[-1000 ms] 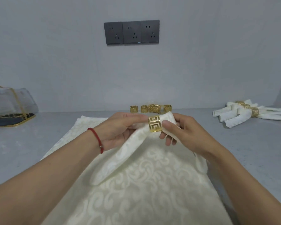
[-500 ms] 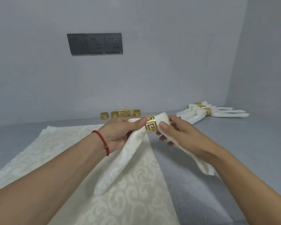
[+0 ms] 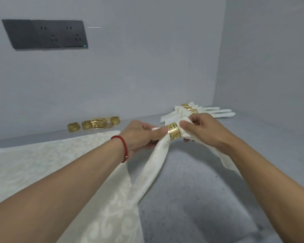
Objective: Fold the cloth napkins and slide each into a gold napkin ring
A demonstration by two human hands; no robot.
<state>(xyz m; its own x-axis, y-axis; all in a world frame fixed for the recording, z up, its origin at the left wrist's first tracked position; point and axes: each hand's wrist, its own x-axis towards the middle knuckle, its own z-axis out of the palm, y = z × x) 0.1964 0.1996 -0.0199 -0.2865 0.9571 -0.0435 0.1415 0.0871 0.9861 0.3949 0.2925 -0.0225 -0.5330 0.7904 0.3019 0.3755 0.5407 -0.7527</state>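
— So, starting at the upper left of the frame, what's on the wall?

— A dark grey rectangular socket panel (image 3: 45, 34), mounted on the pale grey wall (image 3: 147, 58). Below it, at the back edge of the grey speckled tabletop (image 3: 200, 199), sits a row of loose gold metal napkin rings (image 3: 93, 124), close together.

— And the big pale thing at lower left?

— A cream damask cloth (image 3: 33, 165) with a scroll pattern, spread flat on the tabletop and running out of the bottom of the frame.

— Where are the hands?

— Centre of the frame, raised above the tabletop. The left hand (image 3: 139, 135), with a red cord bracelet (image 3: 124, 148) on its wrist, has its fingers curled round the folded cream cloth napkin (image 3: 153, 171), thumb tip right against the gold fretwork napkin ring (image 3: 173, 133). That ring is round the napkin near its top. One tail of the napkin hangs down from the ring toward the damask cloth.

— The other hand?

— The right hand (image 3: 203, 130) pinches the napkin just right of the ring, fingers bent over the bunched fabric. The other tail drops behind the right forearm.

— Anything further right?

— Yes, behind the right hand, near the corner of the walls: a small pile of finished cream napkins in gold rings (image 3: 200, 111), lying on the tabletop.
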